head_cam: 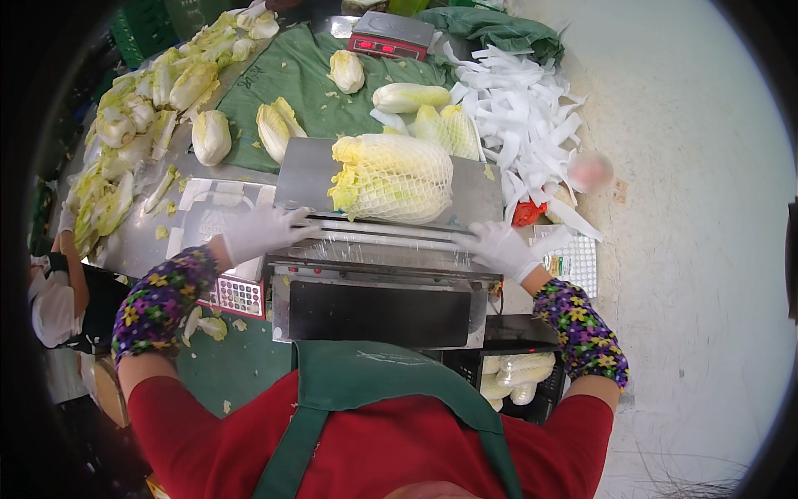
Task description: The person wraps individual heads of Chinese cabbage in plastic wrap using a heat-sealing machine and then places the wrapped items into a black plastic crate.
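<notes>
A napa cabbage (393, 178) in a white foam net lies on its side on the metal plate of a film wrapping machine (380, 312). Its yellow leaf tips point left. Clear plastic film (386, 249) spans the machine's front rollers, just below the cabbage. My left hand (268, 236), in a white glove, is at the film's left end, its fingertips on the film edge. At the right end, my gloved right hand (505, 249) takes the film edge likewise. The exact pinch of the fingers is partly hidden.
Left of the machine stands a scale (221, 218); another red scale (393, 34) is at the back. Trimmed leaves (162, 93) heap along the left. White foam nets (511, 100) pile up right. A black crate (555, 393) holds wrapped cabbages. Another person's arm (73, 268) shows far left.
</notes>
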Available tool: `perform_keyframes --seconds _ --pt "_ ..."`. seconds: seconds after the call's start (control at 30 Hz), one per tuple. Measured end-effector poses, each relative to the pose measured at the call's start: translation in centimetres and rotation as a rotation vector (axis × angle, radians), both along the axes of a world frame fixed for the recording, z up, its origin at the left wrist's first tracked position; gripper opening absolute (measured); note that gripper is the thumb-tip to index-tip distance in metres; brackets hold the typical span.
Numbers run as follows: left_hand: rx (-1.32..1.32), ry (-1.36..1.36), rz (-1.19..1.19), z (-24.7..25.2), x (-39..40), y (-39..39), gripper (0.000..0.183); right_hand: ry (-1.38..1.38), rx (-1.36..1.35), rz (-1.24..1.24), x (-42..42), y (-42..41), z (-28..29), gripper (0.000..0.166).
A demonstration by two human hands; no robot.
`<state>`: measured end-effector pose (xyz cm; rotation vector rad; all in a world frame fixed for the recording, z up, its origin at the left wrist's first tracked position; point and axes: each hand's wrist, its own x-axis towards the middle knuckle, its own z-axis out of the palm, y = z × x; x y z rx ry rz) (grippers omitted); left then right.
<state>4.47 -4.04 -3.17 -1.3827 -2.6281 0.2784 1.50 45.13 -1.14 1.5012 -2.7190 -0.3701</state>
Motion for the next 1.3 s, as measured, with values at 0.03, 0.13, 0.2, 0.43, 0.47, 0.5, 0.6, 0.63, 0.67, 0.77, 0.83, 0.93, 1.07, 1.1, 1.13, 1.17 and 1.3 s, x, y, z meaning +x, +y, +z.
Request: perform_keyframes --seconds 0.03,0.13,0.2,0.43,0.47,0.5,0.6,0.63,0.67,0.77,0.83,0.93,1.07,1.1,1.13,1.17,1.3 --pt "0.053 0.027 -0.07 -0.8 -0.6 1.1 0.048 0.004 -0.071 0.025 0.0 -0.5 -1.0 0.051" --pt "0.404 -0.029 -0.064 -2.8 -0.6 3.0 0.03 -0.09 -0.434 -0.048 0.4 -2.2 -3.7 0.015" --pt "0.746 -0.595 0.395 -2.6 2.1 3.3 0.014 -0.669 -0.619 -0.556 2.5 -2.0 -0.8 0.01" --pt "1.043 -0.242 0.346 6.9 2.8 -0.2 0.024 -0.972 -1.422 -0.656 -0.5 -3.4 10.8 0.004" --pt "0.808 -0.061 0.288 8.8 0.2 0.6 0.031 -0.677 -1.26 -0.542 -3.1 -3.5 10.1 0.011" --pt "0.574 0.119 0.215 10.5 -3.0 1.8 0.04 -0.38 -1.084 -0.43 -5.9 -2.9 8.7 0.021" --pt "0.317 0.083 0.076 5.8 -10.4 3.0 0.071 0.134 -0.322 -0.202 -10.0 -2.5 3.1 0.059" --pt "0.271 -0.086 0.148 4.8 -11.4 3.9 0.077 0.059 -0.253 -0.192 -10.6 -3.5 2.1 0.07" --pt "0.225 -0.254 0.218 3.8 -12.3 4.6 0.083 -0.01 -0.185 -0.181 -11.4 -4.4 1.1 0.082" --pt "0.534 -0.292 0.175 -1.2 -12.1 6.1 0.091 -0.496 -0.553 -0.232 -11.3 -6.2 -1.3 0.103" --pt "0.725 -0.438 0.18 -2.0 -12.1 6.4 0.085 -0.427 -0.727 -0.188 -10.8 -5.8 -2.8 0.109" --pt "1.154 -0.777 0.248 -1.1 -11.1 7.6 0.074 -0.538 -0.858 -0.218 -10.9 -5.2 -2.7 0.105" --pt "1.133 -1.243 0.423 -3.6 -10.7 5.5 0.06 -0.95 -0.667 -0.613 -11.5 -6.0 1.4 0.088" --pt "1.169 -1.48 0.471 -3.5 -10.9 5.6 0.057 -0.95 -0.698 -0.502 -12.3 -5.1 0.4 0.076" --pt "1.204 -1.712 0.528 -3.0 -10.8 5.5 0.055 -0.955 -0.728 -0.382 -13.2 -4.3 -0.7 0.065" --pt "1.32 -1.735 0.497 -2.9 -10.5 6.8 0.057 -0.995 -0.765 -0.271 -13.8 -3.6 -2.7 0.054" --pt "1.423 -1.828 0.389 -5.5 -10.9 7.2 0.061 -1.418 -0.791 -0.681 -13.6 -2.8 -6.3 0.044"
